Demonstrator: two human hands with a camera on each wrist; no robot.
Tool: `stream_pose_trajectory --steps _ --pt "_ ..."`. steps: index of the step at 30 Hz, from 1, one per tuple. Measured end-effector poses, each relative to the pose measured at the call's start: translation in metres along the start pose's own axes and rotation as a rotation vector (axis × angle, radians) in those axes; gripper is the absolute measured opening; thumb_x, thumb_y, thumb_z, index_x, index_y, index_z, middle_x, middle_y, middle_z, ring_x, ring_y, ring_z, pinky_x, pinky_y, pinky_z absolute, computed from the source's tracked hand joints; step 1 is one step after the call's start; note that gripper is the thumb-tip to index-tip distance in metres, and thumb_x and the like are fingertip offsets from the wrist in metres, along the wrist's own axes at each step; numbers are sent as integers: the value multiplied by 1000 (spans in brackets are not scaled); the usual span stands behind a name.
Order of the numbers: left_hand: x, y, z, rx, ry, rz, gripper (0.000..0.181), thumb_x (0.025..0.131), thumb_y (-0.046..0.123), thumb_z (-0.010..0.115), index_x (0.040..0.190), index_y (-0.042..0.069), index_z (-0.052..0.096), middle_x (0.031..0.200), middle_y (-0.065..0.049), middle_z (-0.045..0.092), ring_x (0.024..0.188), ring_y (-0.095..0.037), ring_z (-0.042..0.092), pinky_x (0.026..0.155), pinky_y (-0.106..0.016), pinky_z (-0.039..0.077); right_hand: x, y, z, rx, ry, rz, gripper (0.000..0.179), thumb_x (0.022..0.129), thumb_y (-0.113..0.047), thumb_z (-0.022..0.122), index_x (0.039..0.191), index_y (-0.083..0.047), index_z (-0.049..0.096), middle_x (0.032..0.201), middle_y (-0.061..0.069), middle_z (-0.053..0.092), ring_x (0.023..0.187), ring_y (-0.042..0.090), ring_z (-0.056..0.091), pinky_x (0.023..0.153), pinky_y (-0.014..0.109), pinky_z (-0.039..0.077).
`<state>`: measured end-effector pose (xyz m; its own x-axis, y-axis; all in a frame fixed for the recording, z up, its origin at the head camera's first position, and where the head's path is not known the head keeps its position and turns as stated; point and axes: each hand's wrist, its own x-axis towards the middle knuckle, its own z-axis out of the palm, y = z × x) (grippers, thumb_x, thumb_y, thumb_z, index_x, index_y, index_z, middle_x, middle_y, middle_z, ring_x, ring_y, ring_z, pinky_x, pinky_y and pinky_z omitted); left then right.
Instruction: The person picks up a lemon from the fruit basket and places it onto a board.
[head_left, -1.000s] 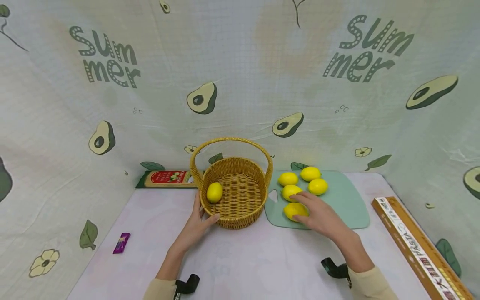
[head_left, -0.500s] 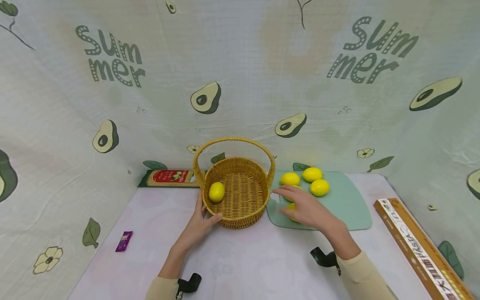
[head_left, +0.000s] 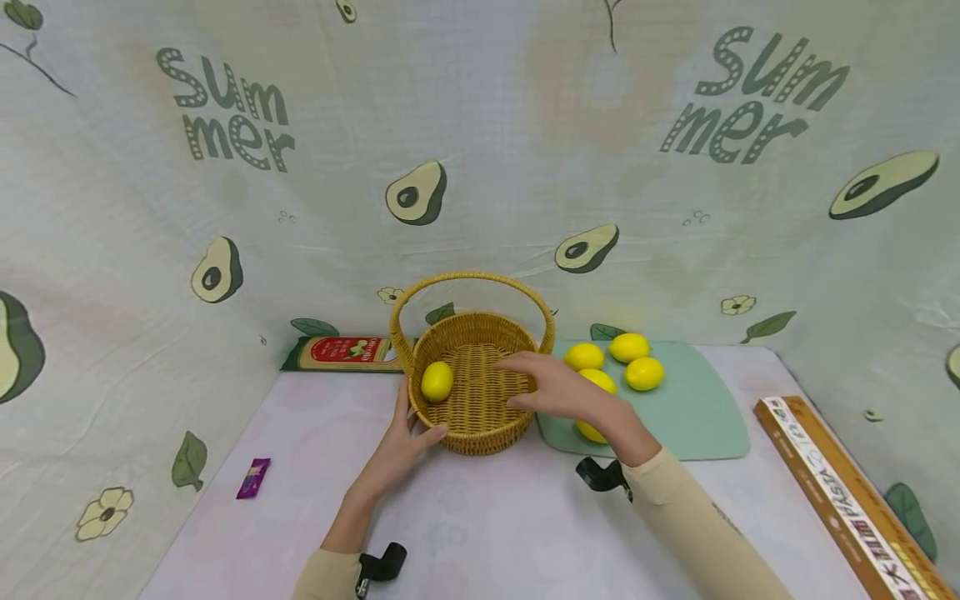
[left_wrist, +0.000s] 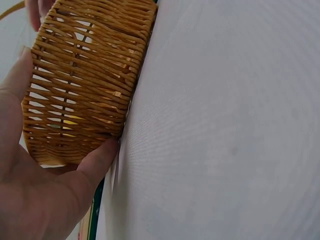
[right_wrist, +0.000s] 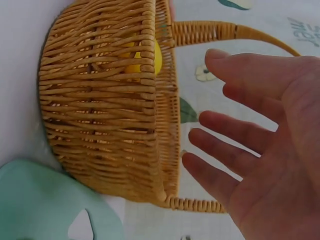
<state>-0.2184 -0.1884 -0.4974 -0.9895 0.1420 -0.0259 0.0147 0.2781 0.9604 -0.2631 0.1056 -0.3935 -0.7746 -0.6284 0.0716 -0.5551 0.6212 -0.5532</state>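
A wicker basket (head_left: 480, 442) with a tall arched handle stands on the table, and one lemon (head_left: 437, 382) lies inside at its left. My left hand (head_left: 401, 450) holds the basket's left side, thumb and fingers spread around the wall; in the left wrist view a fingertip presses near the base. Over the basket's right rim hovers my right hand (head_left: 562, 387), and the right wrist view shows its palm bare and its fingers loosely bent. Several lemons (head_left: 644, 373) rest on a pale green cutting board (head_left: 697, 408); my right hand and wrist partly cover two of them.
A long pasta box (head_left: 847, 500) lies along the table's right side. Behind the basket's left side is a green and tan packet (head_left: 345, 354) with a red label. A small purple wrapped sweet (head_left: 253, 478) lies at the left. Printed cloth hangs behind everything.
My right hand has moved left from the lemons on the board to the basket's right rim, with no lemon in it. My left hand has stayed on the basket.
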Motion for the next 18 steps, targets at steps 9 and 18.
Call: stream_pose_trajectory --steps 9,18 --pt "0 -2 -1 -2 -1 34 107 92 30 72 153 50 -14 166 9 -14 154 -39 11 121 -62 20 30 -7 12 -44 -93 14 57 91 -23 71 145 -23 53 152 5 49 145 29 40 116 49 38" --pt "3 -5 -1 -2 0 9 107 91 34 72 151 52 -14 167 6 -11 153 -42 14 118 -64 23 55 -16 25 -69 -183 22 59 91 -18 70 147 -18 51 152 5 49 145 29 40 117 49 37"
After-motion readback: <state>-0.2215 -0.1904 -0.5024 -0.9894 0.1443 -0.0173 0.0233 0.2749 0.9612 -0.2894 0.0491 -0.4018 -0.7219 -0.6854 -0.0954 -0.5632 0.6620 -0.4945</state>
